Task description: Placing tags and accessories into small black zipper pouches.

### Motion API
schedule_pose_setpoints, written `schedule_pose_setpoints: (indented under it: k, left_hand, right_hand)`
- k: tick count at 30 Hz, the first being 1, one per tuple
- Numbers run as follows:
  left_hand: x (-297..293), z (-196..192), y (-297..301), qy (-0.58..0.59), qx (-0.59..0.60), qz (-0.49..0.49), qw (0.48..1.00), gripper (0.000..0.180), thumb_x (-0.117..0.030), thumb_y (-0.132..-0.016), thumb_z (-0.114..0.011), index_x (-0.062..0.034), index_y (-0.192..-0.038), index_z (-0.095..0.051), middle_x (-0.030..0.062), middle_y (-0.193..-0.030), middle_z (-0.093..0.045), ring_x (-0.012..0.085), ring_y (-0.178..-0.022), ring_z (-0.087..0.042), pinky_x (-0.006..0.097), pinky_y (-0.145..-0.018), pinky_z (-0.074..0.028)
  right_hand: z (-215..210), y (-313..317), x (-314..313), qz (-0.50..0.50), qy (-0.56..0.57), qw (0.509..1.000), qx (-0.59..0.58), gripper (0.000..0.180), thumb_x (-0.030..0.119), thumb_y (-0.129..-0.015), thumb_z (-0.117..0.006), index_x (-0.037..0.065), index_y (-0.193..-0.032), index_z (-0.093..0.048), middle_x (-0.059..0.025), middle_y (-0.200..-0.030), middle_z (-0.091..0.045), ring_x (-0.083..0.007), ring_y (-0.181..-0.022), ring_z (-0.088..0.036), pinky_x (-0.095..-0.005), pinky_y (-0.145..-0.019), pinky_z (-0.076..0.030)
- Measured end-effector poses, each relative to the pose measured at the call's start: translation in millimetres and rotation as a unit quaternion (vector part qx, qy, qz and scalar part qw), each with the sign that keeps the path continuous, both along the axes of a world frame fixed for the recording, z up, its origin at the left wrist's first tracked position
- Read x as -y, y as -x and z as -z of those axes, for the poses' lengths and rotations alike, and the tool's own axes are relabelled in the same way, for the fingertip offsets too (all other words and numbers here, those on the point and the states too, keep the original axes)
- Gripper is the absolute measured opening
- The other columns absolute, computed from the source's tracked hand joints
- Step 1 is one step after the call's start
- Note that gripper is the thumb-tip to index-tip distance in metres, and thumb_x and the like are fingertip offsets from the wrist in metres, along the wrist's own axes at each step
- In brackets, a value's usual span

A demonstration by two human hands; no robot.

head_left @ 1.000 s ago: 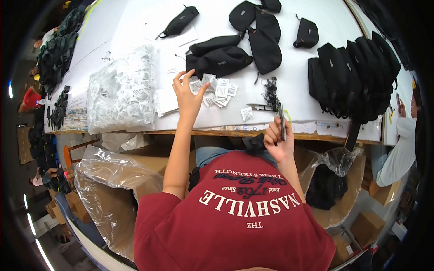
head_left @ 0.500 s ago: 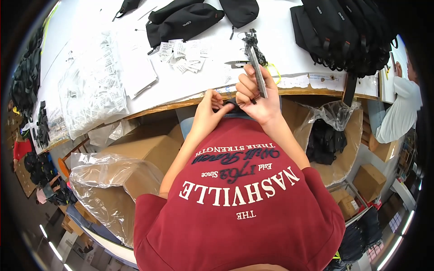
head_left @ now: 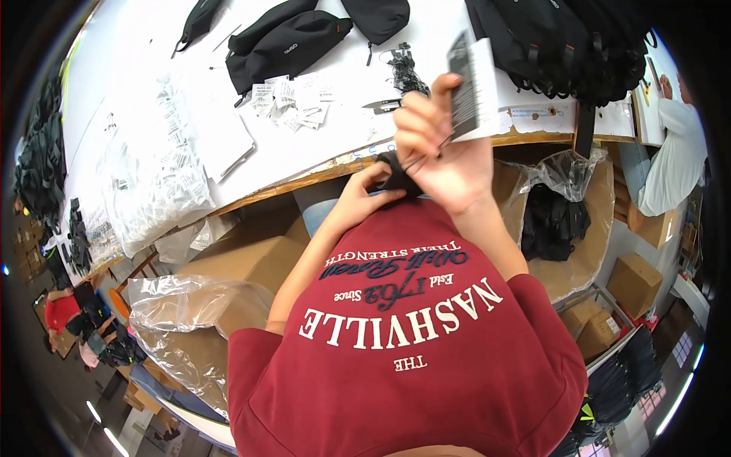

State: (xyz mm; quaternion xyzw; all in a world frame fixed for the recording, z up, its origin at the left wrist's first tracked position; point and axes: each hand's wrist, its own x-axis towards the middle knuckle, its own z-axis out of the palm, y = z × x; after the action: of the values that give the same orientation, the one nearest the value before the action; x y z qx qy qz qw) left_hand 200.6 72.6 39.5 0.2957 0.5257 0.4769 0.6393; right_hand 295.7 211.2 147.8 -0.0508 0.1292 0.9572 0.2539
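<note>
My right hand [head_left: 445, 156] is closed around hang tags [head_left: 474, 95], raised over the table's front edge. Their black face and a white sheet behind it are turned toward me. Close by, in front of my lap, my left hand [head_left: 363, 196] is pinched on a piece of black fabric [head_left: 400, 177]. Its full shape is hidden by both hands and the table edge. Beyond my right hand lie a bundle of black cords [head_left: 406, 70] and small dark scissors-like snips [head_left: 381, 105]. White printed labels [head_left: 289, 103] are scattered left of them.
Black pouches [head_left: 289, 42] lie at the back, with a pile of black bags [head_left: 560, 46] at the right. A clear bag of labels [head_left: 164, 167] covers the left side. Plastic-lined cartons [head_left: 228, 305] stand below the table, and another person [head_left: 678, 152] is at the far right.
My right hand has turned the tags from edge-on to broadside and lifted them slightly rightward. More of the black fabric shows between my hands. The whole view has shifted a little.
</note>
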Motion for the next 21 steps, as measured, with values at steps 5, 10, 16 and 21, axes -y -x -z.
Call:
schedule_pose_setpoints:
  k: [5, 10, 16, 21]
  left_hand:
    - [2.0, -1.4, 7.3, -0.025, -0.147, -0.077, 0.986, 0.017, -0.005, -0.078, -0.07, 0.0004, -0.091, -0.062, 0.0017, -0.074, -0.063, 0.0054, -0.072, -0.056, 0.022, -0.066, -0.045]
    - [-0.1, -34.8, 17.5, -0.065, -0.293, 0.0, 0.954, 0.017, -0.009, -0.076, -0.071, 0.0012, -0.088, -0.065, 0.0106, -0.076, -0.065, 0.0194, -0.069, -0.062, 0.027, -0.067, -0.047]
    - [-9.3, -59.1, 10.6, -0.1, -0.308, 0.103, 0.94, 0.016, -0.009, -0.077, -0.07, -0.0008, -0.09, -0.065, 0.0107, -0.077, -0.061, 0.0252, -0.073, -0.059, 0.031, -0.067, -0.045]
    - [-15.1, -62.2, 5.9, -0.121, -0.332, 0.134, 0.926, 0.016, -0.009, -0.076, -0.07, -0.0028, -0.09, -0.066, 0.0093, -0.076, -0.061, 0.0248, -0.072, -0.057, 0.032, -0.068, -0.045]
  right_hand:
    - [5.9, -32.1, -42.5, 0.16, -0.041, 0.986, 0.036, 0.018, 0.028, -0.087, -0.054, 0.015, -0.087, -0.066, 0.0005, -0.069, -0.036, -0.0125, -0.066, -0.035, -0.0249, -0.065, -0.031]
    - [31.0, -59.8, -56.4, 0.17, -0.068, 0.972, 0.149, 0.025, 0.036, -0.09, -0.056, 0.013, -0.088, -0.066, -0.0002, -0.067, -0.035, -0.0124, -0.062, -0.033, -0.0242, -0.059, -0.03]
    - [49.7, -61.2, -56.5, 0.198, -0.042, 0.912, 0.356, 0.032, 0.04, -0.094, -0.05, 0.009, -0.087, -0.054, 0.0013, -0.049, -0.026, -0.0096, -0.043, -0.023, -0.0239, -0.044, -0.023]
    - [65.7, -65.9, -49.7, 0.147, -0.084, 0.92, 0.354, 0.039, 0.045, -0.094, -0.044, 0.012, -0.078, -0.052, -0.0002, -0.044, -0.027, -0.0102, -0.039, -0.026, -0.0247, -0.043, -0.025]
